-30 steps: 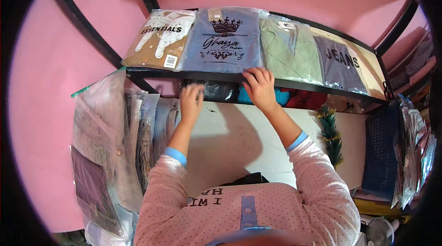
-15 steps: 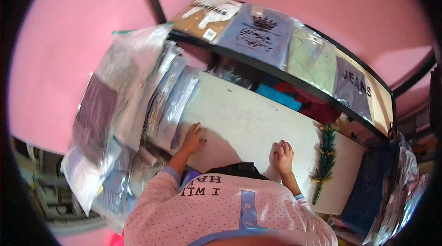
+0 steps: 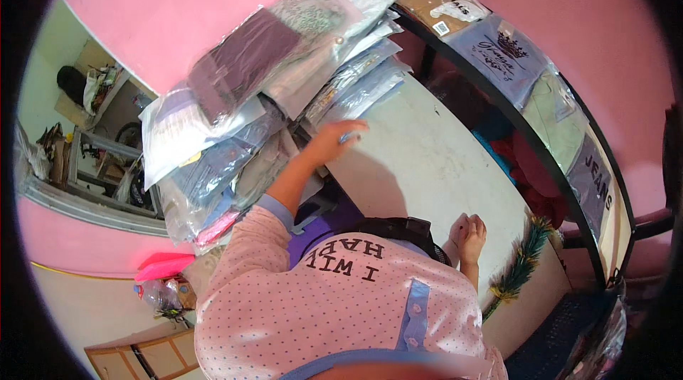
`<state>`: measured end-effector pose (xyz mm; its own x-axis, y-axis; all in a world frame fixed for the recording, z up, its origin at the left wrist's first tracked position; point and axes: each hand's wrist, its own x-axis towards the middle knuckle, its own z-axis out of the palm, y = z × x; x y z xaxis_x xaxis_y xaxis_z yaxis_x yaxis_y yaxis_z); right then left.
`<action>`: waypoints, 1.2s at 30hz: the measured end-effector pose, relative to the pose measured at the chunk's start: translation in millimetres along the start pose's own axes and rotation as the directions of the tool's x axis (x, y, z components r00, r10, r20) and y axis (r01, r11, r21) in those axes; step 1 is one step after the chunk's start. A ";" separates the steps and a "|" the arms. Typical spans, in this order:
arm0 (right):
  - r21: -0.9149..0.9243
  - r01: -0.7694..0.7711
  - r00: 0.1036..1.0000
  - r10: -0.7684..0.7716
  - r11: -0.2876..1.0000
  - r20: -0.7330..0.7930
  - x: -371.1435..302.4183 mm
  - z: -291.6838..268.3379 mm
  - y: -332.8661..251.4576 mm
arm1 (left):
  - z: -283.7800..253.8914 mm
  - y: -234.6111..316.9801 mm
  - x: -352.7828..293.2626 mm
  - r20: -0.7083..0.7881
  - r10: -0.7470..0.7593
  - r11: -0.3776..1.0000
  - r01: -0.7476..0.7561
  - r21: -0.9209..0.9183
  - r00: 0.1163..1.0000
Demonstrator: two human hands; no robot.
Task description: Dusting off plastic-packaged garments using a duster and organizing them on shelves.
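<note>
My left hand (image 3: 339,142) is just above the white table (image 3: 434,138), beside a stack of clothes in clear plastic bags (image 3: 356,85). Its fingers reach out toward the right and look apart, with nothing plainly held; a small bluish spot by the fingertips is too small to name. On the table close to my body rests my right hand (image 3: 469,235), fingers loosely spread and holding nothing. Right of it lies a green tinsel-like sprig (image 3: 523,259) with yellowish tips. A bagged dark purple garment (image 3: 245,60) tops the pile at the left.
A black-framed shelf (image 3: 491,99) along the far side carries bagged garments, including a blue one (image 3: 501,56) and a brown-and-white one (image 3: 445,6). Dark red cloth (image 3: 530,173) lies beneath it. More bagged clothes (image 3: 228,156) pile up at the left. A dark blue textile (image 3: 558,330) sits at the lower right.
My view has turned left, bringing more of the room's left side in. My left hand has lifted off the tabletop toward the bagged stack. My right hand still rests on the table.
</note>
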<state>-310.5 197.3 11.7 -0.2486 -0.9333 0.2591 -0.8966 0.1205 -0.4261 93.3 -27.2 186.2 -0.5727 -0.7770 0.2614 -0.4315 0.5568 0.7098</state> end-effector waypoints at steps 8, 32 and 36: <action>0.060 -0.074 0.997 0.075 0.995 -0.021 -16.7 -19.4 5.5 | -127.8 -21.7 -15.0 -0.643 0.241 0.693 0.335 0.638 0.727; 0.046 -0.604 0.615 0.502 0.795 -0.609 -150.8 -98.7 123.8 | -180.1 99.1 0.3 -0.643 0.216 0.627 0.400 0.668 0.735; 0.069 -0.583 0.628 0.503 0.810 -0.593 -166.1 -109.9 106.5 | -154.0 141.0 16.3 -0.572 0.236 0.833 0.139 0.535 0.785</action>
<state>-404.9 402.3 18.6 -0.8247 -0.3251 0.4627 -0.5556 0.6182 -0.5560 130.4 -6.6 391.3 -0.1530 -0.6468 0.7472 -0.8121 0.5131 0.2778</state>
